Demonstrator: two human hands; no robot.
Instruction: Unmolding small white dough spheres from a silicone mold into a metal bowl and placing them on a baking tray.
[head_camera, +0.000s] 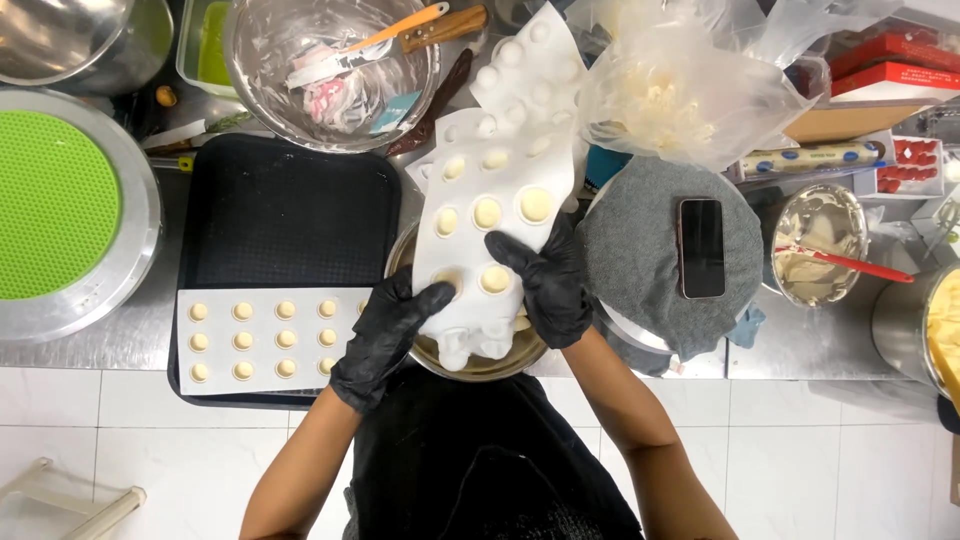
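Head view shows both black-gloved hands gripping a white silicone mould (495, 190). Left hand (385, 335) has its fingers curled around the mould's lower left edge, thumb on top; right hand (550, 285) has its fingers pressed on the lower right part, between filled cavities. Mould sags over a metal bowl (478, 362), beside a black tray (285, 215) carrying another filled mould (270, 340).
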